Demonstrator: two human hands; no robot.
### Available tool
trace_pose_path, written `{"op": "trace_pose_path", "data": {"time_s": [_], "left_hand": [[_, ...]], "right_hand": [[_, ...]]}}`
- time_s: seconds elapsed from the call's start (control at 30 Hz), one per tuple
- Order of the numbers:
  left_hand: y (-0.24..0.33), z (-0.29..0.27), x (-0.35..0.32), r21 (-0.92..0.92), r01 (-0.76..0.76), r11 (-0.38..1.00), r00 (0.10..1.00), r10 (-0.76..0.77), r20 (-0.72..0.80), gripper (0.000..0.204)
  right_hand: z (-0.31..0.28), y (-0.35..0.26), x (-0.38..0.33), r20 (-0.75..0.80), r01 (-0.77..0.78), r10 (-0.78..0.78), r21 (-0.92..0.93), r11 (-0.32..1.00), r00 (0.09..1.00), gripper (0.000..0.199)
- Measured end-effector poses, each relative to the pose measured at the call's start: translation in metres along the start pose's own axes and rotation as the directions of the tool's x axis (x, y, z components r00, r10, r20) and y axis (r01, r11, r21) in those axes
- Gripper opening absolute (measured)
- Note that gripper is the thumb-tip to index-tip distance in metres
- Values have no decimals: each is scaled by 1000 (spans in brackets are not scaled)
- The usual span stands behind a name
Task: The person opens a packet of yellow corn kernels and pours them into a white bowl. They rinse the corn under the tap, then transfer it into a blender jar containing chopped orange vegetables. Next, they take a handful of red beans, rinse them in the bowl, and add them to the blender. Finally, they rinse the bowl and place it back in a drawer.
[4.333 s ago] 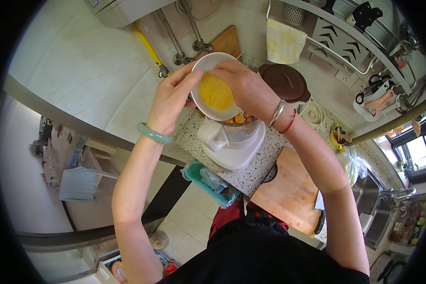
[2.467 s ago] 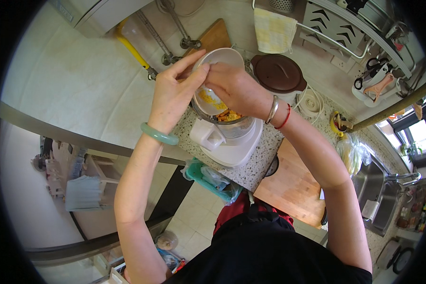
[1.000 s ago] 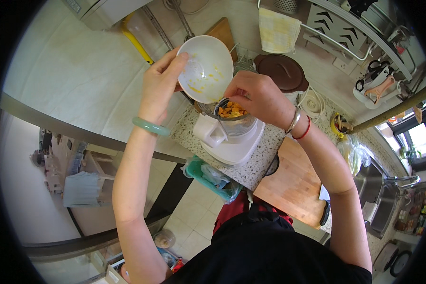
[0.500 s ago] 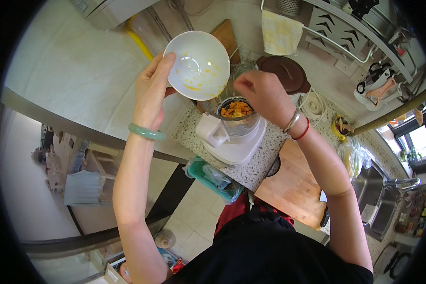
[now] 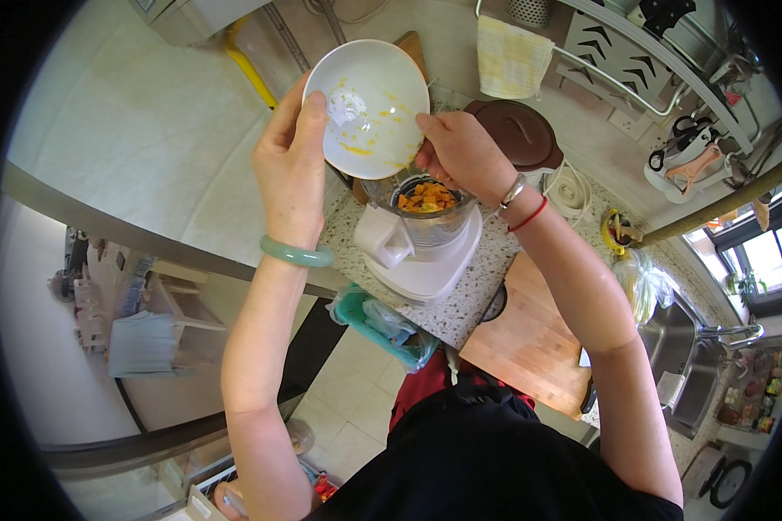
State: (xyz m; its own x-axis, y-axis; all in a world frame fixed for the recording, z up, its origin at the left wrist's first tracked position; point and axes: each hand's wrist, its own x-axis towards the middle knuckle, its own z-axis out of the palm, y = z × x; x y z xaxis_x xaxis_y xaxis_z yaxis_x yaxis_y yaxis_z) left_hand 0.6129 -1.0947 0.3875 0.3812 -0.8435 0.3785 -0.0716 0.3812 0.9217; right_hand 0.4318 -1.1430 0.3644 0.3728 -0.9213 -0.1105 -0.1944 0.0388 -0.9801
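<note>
A white bowl (image 5: pixel 367 108), smeared inside with orange-yellow bits, is tipped above a food processor (image 5: pixel 421 273). My left hand (image 5: pixel 291 161) is closed on the bowl's left side, its thumb over the rim. At the opposite rim is my right hand (image 5: pixel 471 156), its thumb against the edge and its curled fingers beside the bowl's lower right. Diced orange pieces (image 5: pixel 426 198) lie in the processor's clear jar (image 5: pixel 439 230), which has a white handle (image 5: pixel 384 236). Part of the jar's far rim is hidden behind the bowl and my right hand.
Right of the processor lie a wooden cutting board (image 5: pixel 530 334) and a knife (image 5: pixel 588 397), partly hidden by my arm. A brown-lidded pot (image 5: pixel 517 135) stands behind. A lined green bin (image 5: pixel 365 321) sits below the counter edge; a sink (image 5: pixel 669 347) is at the right.
My right hand has moved left and slightly down, from apart from the bowl to its right rim. The bowl has risen slightly, and my left hand has shifted right with it.
</note>
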Motion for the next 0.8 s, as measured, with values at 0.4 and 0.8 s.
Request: {"op": "trace_pose_path", "data": {"time_s": [0.4,0.8], "left_hand": [[4,17,-5,27,-226,974,974,226,-23,39],[-2,3,11,-9,-188,982,978,186,-97,42]], "right_hand": [[1,1,-3,346,-290,140,432,854,928,36],[-9,-17,-22,-31,374,-406,-334,865,913,32]]}}
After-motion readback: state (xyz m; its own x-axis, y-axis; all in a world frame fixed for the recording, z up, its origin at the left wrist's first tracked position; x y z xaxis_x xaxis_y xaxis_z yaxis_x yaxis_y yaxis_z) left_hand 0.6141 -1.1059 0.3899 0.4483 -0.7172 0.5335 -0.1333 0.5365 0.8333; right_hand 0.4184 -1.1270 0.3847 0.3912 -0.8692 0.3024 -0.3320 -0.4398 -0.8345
